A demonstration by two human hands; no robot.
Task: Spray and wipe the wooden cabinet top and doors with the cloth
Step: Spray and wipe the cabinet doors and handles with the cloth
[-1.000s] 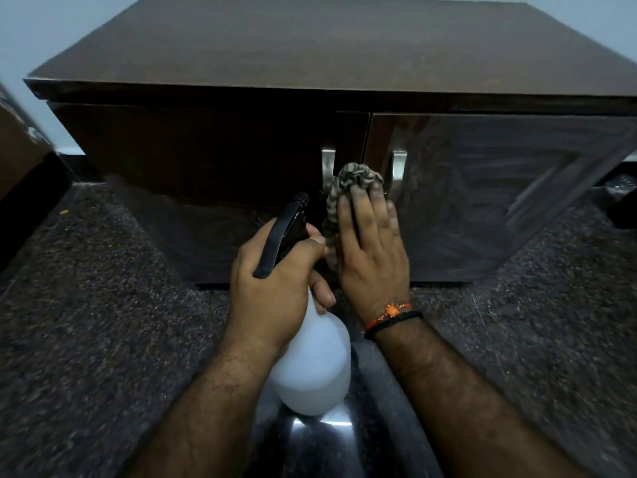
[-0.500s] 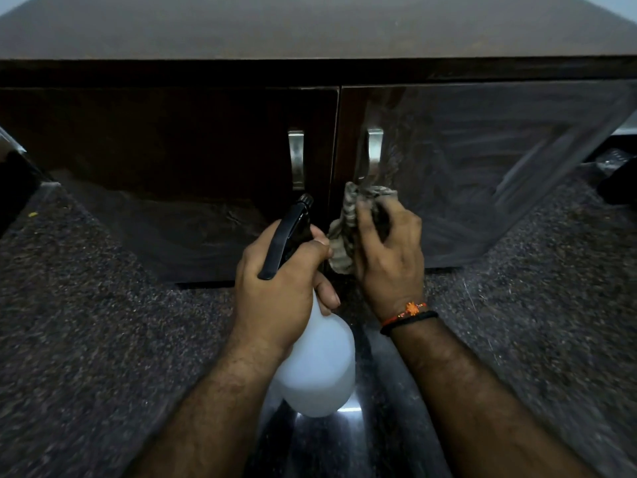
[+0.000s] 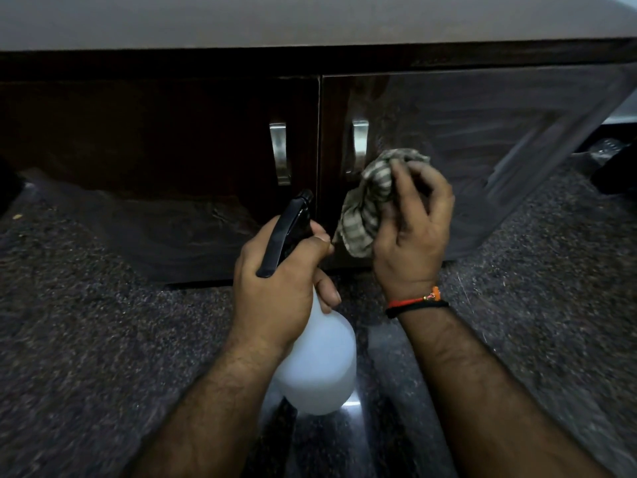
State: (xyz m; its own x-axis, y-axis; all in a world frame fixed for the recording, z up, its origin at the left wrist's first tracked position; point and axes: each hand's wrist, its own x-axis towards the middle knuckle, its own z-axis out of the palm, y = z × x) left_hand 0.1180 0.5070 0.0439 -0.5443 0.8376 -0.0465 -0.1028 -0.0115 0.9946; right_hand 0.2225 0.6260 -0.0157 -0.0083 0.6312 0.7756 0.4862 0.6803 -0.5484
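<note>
Cloth (image 3: 367, 205), striped and bunched, sits crumpled in your right hand (image 3: 412, 229), its loose tail hanging below your curled fingers (image 3: 422, 182) and the thumb side, close against the right cabinet door (image 3: 482, 150) just beside the door handle (image 3: 359, 146). Your left hand (image 3: 279, 281) is clenched round the neck of the white spray bottle (image 3: 317, 367), its black nozzle aimed near the seam between the doors. Risk here: wadded that tightly, the cloth may smear streaks rather than lift the film on the glossy panel, and its dangling tail could snag the handle; a stray squeeze would wet your right hand, not the wood.
</note>
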